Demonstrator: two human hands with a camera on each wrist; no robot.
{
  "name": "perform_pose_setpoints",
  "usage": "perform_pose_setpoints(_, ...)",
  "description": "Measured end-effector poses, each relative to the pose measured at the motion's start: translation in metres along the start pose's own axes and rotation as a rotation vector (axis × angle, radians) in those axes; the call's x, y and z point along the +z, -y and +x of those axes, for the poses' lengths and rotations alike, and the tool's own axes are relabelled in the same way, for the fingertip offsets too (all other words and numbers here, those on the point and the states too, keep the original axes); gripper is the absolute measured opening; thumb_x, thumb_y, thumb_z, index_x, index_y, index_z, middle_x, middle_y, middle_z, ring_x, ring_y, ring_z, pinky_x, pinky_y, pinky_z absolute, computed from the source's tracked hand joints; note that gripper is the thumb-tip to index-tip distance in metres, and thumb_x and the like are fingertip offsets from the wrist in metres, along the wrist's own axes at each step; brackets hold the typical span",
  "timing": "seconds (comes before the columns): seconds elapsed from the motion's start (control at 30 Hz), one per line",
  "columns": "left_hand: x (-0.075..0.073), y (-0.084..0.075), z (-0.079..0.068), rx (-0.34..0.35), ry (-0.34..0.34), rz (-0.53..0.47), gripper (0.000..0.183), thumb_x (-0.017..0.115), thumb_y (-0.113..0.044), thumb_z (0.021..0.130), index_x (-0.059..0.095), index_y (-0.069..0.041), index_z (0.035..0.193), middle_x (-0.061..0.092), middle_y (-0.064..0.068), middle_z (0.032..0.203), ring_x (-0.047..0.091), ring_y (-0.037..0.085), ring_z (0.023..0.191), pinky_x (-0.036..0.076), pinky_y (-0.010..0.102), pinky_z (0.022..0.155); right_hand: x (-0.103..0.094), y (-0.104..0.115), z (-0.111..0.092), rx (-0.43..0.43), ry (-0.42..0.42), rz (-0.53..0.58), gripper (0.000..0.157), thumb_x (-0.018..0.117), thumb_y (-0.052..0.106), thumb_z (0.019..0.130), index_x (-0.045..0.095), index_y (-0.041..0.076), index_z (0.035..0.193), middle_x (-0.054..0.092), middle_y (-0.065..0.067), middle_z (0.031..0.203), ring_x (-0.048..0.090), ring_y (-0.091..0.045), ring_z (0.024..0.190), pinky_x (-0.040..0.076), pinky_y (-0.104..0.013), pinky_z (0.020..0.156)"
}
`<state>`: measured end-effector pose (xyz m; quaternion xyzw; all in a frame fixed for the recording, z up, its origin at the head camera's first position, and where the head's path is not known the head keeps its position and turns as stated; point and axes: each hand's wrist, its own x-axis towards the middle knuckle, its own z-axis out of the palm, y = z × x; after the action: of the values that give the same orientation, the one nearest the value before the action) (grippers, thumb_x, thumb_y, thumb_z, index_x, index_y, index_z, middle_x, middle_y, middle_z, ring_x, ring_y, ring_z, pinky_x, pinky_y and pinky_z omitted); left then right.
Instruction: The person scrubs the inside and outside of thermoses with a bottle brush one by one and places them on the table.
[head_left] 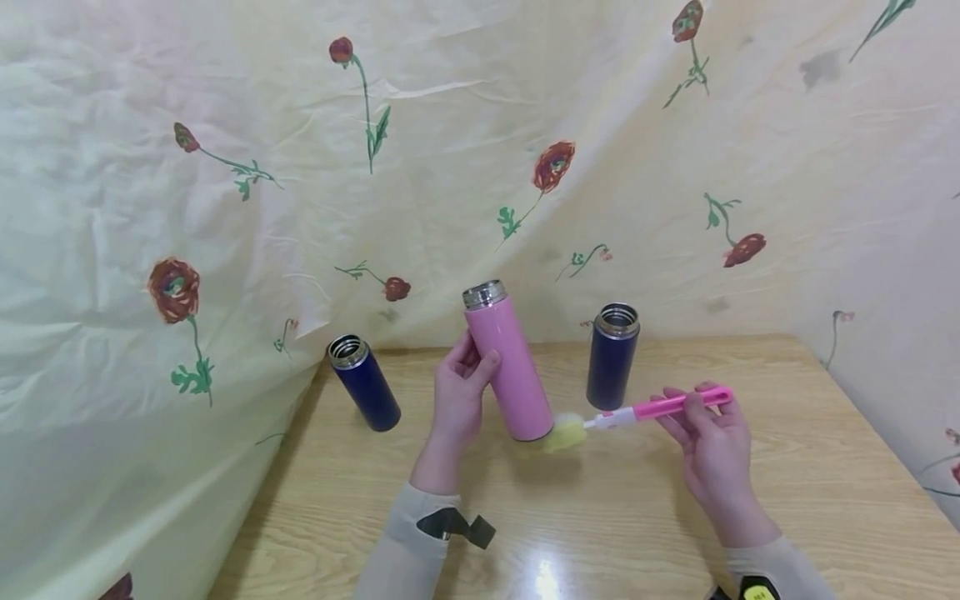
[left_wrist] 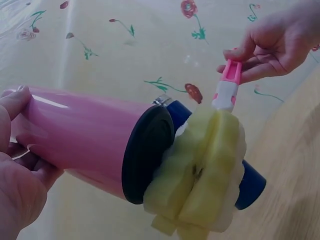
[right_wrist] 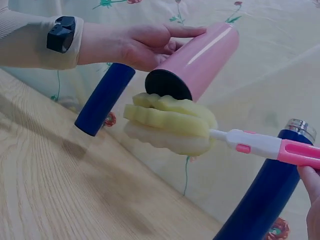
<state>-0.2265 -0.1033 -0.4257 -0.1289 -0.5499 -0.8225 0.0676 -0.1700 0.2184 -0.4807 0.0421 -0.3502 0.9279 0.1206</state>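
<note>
My left hand (head_left: 459, 396) grips a pink bottle (head_left: 510, 367) around its side and holds it tilted above the table, its metal mouth up and to the left. In the left wrist view its dark base (left_wrist: 148, 155) faces the sponge. My right hand (head_left: 716, 442) pinches the pink handle (head_left: 675, 406) of a bottle brush between thumb and fingers. The brush's yellow and white sponge head (right_wrist: 170, 122) is right at the bottle's base, as the right wrist view shows. The inside of the pink bottle is hidden.
One dark blue bottle (head_left: 367, 387) without a lid stands on the left of the wooden table (head_left: 615, 517). Another dark blue bottle (head_left: 612, 358), also uncapped, stands behind the brush. A flowered cloth (head_left: 450, 167) hangs along the table's back and left edges.
</note>
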Motion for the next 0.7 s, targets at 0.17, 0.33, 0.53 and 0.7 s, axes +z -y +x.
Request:
perform_pose_setpoints(0.17, 0.001, 0.002, -0.003, 0.0, 0.003, -0.006, 0.067, 0.075, -0.012, 0.102, 0.045, -0.003, 0.161, 0.057, 0.017, 0.155, 0.059, 0.03, 0.138, 0.052, 0.039, 0.112, -0.006, 0.004, 0.0, 0.04, 0.021, -0.023, 0.004, 0.054, 0.001, 0.11, 0.053, 0.002, 0.113, 0.077, -0.021, 0.105, 0.079, -0.033, 0.1, 0.061, -0.043, 0.089)
perform_pose_setpoints(0.33, 0.003, 0.003, -0.004, 0.008, 0.001, -0.013, 0.066, 0.075, -0.01, 0.102, 0.045, -0.002, 0.16, 0.058, 0.019, 0.153, 0.06, 0.031, 0.136, 0.053, 0.039, 0.111, -0.007, 0.004, -0.004, 0.082, 0.07, -0.07, 0.004, 0.051, 0.004, 0.111, 0.053, 0.006, 0.115, 0.077, -0.016, 0.107, 0.079, -0.03, 0.102, 0.062, -0.04, 0.089)
perform_pose_setpoints(0.53, 0.003, 0.004, -0.004, 0.011, -0.01, -0.01, 0.064, 0.074, -0.007, 0.102, 0.046, -0.002, 0.16, 0.06, 0.02, 0.15, 0.063, 0.027, 0.131, 0.055, 0.038, 0.109, -0.008, 0.004, -0.005, 0.043, 0.045, -0.016, 0.006, 0.05, 0.001, 0.111, 0.054, 0.004, 0.114, 0.078, -0.019, 0.106, 0.079, -0.032, 0.099, 0.062, -0.041, 0.088)
perform_pose_setpoints(0.7, 0.0, 0.007, -0.003, 0.006, -0.058, -0.017, 0.066, 0.072, -0.001, 0.1, 0.044, 0.003, 0.159, 0.059, 0.024, 0.15, 0.062, 0.028, 0.132, 0.054, 0.038, 0.109, -0.016, 0.012, -0.002, 0.079, 0.03, -0.009, 0.005, 0.05, 0.003, 0.111, 0.053, 0.005, 0.116, 0.077, -0.018, 0.108, 0.078, -0.032, 0.103, 0.061, -0.04, 0.092)
